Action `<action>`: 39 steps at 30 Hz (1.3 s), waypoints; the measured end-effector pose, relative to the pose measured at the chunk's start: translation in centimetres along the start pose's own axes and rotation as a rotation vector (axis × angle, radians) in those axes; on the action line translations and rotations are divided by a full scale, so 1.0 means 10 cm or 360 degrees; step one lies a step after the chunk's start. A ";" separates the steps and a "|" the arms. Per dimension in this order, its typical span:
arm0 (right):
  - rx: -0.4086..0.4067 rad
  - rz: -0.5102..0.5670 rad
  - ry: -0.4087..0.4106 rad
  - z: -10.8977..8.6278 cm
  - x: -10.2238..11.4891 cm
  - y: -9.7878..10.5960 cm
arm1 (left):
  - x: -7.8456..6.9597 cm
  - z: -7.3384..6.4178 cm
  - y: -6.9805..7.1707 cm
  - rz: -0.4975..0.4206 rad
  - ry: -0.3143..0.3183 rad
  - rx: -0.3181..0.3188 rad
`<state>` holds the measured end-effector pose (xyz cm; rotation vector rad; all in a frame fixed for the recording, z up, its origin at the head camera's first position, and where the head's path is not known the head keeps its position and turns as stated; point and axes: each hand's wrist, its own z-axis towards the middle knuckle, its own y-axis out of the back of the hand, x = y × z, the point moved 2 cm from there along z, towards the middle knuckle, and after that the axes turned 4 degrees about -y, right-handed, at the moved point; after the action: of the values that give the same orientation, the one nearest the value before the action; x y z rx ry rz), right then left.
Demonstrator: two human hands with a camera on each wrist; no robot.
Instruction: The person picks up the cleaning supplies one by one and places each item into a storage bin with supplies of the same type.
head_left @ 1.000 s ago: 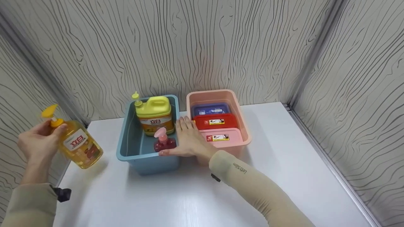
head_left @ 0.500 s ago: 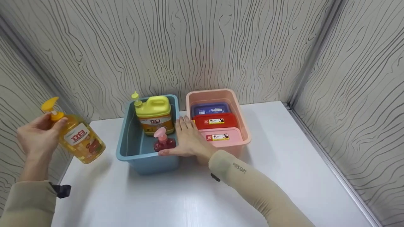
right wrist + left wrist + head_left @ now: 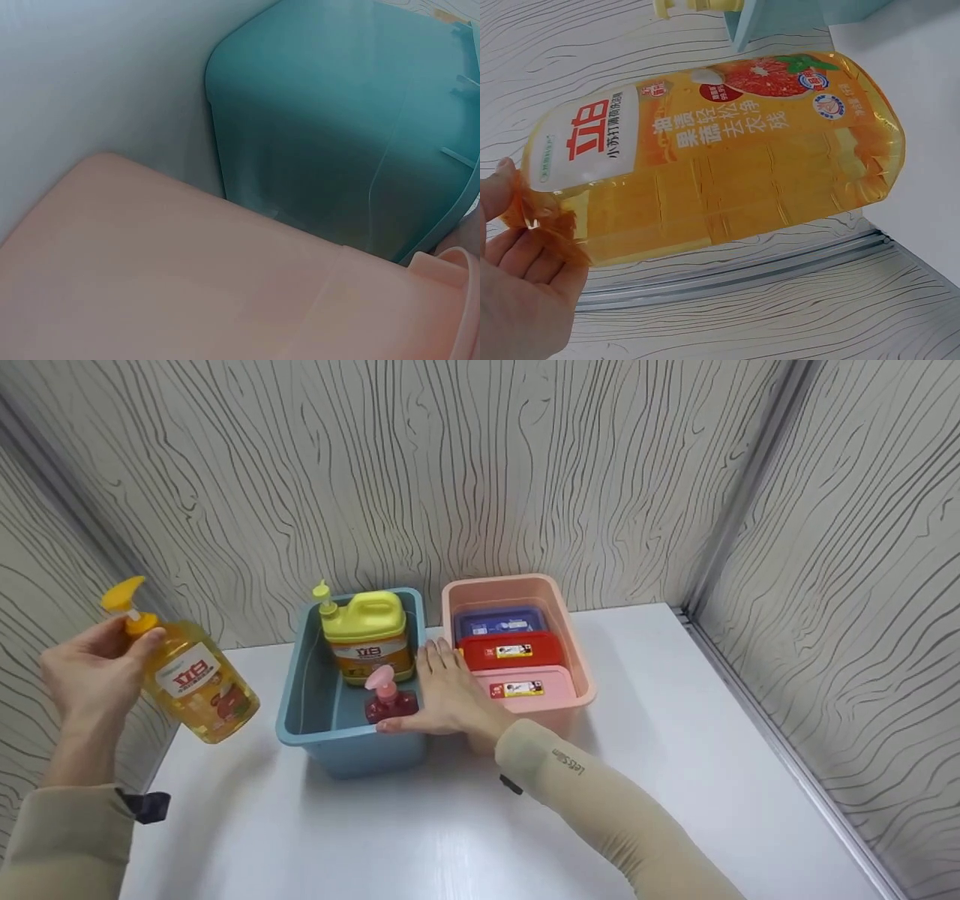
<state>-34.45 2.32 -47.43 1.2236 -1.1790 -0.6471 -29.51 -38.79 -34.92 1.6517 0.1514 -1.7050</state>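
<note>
My left hand (image 3: 94,675) grips a pump bottle of yellow dish soap (image 3: 202,682) by its neck, held tilted in the air left of the blue bin (image 3: 330,736). Close up in the left wrist view, the bottle (image 3: 735,172) shows its fruit label, with fingers wrapped at the neck end. My right hand (image 3: 454,694) rests on the blue bin's right front corner, its fingers straight and its thumb along the front rim. Inside that bin stand a yellow jug with a pump (image 3: 367,626) and a small red bottle with a pink pump (image 3: 391,705).
Beside the blue bin, a pink bin (image 3: 585,682) holds blue, red and pink lidded boxes (image 3: 517,652). Both stand on a white table (image 3: 660,720) against a patterned back wall (image 3: 480,472), with side walls left and right.
The dish soap bottle has risen a little and shifted slightly right, its base swinging toward the blue bin. My right hand stays in place on the rim.
</note>
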 end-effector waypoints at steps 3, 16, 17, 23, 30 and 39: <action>0.0004 -0.0005 -0.0009 0.00 0.00 -0.02 | -0.04 -0.01 0.00 0.0029 -0.0032 0.0022; 0.0017 -0.0005 -0.0003 0.00 0.01 -0.05 | -0.18 -0.05 -0.01 0.0118 -0.0208 0.0066; 0.0018 -0.0003 -0.0004 0.00 0.01 -0.04 | -0.20 -0.05 -0.01 0.0109 -0.0207 0.0074; 0.0016 -0.0021 0.0003 -0.01 0.01 -0.03 | -0.29 -0.08 -0.04 0.0073 -0.0264 0.0095; 0.0008 -0.0021 -0.0005 0.01 0.01 -0.01 | -0.40 -0.15 -0.07 0.0031 -0.0347 0.0092; -0.0011 -0.0017 0.0011 0.00 0.01 0.00 | -0.54 -0.24 -0.09 -0.0147 -0.0386 0.0149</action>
<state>-34.42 2.21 -47.37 1.2259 -1.1643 -0.6538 -28.70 -34.56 -30.85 1.5084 0.0322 -1.9936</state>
